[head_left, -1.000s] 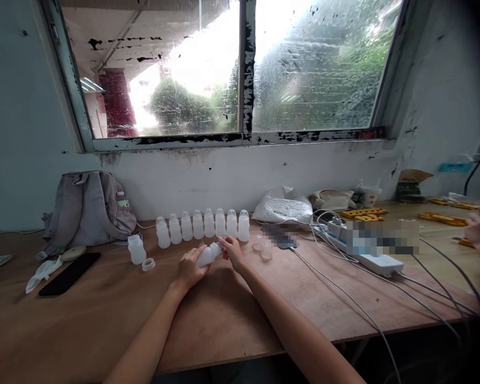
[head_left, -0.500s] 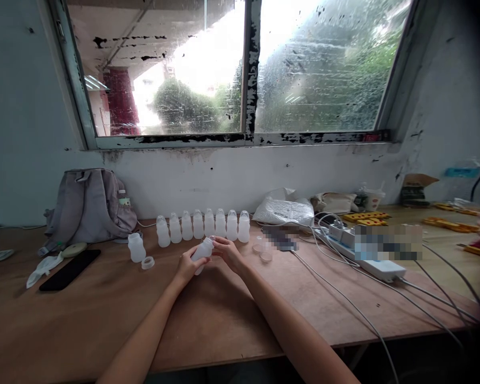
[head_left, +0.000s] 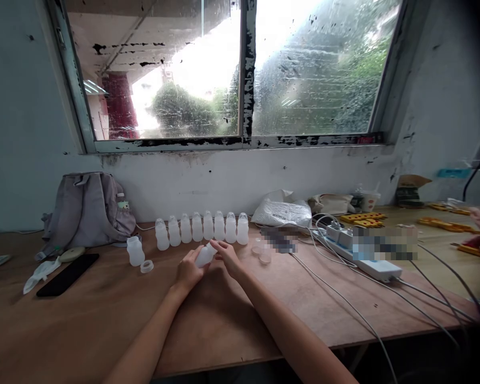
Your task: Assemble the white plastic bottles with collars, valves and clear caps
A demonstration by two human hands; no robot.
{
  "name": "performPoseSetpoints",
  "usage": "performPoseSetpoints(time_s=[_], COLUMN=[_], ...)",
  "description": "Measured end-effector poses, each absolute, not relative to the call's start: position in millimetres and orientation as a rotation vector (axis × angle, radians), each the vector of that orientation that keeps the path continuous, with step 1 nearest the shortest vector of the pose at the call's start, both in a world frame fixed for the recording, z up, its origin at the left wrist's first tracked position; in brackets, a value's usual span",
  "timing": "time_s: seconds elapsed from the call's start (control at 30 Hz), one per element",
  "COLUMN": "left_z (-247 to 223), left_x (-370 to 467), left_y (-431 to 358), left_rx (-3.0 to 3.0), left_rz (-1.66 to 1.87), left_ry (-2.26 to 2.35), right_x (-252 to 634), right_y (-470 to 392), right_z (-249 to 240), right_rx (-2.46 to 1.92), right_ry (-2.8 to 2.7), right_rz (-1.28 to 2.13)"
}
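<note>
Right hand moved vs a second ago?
Yes, slightly: the right hand now reaches farther left than it did, judged against the rightmost bottle in the standing row.

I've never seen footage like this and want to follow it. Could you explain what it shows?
There is no machine here: a person works with two bare hands. The single view comes from a camera worn on their head, looking forward and down. The left hand holds a tilted, frosted white bottle; the right hand has its fingers at the top, hiding exactly what they grip. On the brown wooden tabletop stand a row of eight capped, frosted white bottles and, to the left, an uncapped, frosted white bottle beside a whitish ring. Further out are a grey fabric backpack and a long white power strip.
</note>
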State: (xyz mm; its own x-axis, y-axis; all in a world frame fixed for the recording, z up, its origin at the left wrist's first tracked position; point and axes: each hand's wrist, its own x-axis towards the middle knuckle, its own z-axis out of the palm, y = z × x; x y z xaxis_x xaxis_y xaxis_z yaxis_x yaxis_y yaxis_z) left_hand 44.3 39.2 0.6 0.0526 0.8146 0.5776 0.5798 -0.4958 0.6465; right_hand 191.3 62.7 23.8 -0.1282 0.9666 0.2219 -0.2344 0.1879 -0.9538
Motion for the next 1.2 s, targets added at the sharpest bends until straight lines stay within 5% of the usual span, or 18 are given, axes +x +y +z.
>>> performPoseSetpoints(time_s=[0.17, 0.37, 0.97, 1.2], left_z=[9, 14, 8, 5], left_x=[43, 41, 48, 43], left_y=[33, 22, 37, 32], left_rx=[1.643, 1.265, 1.904, 2.174], left_rz=[1.12, 0.93, 1.424, 1.359], left_ry=[1.004, 0.681, 1.088, 1.627], right_x=[196, 202, 190, 192], right_y=[53, 50, 56, 68], right_z=[34, 40, 29, 12], right_rx=[-0.501, -0.329, -0.561, -0.712], right_ry=[-1.246, -1.332, -1.371, -1.532], right_rz=[1.702, 1.844, 1.353, 1.098])
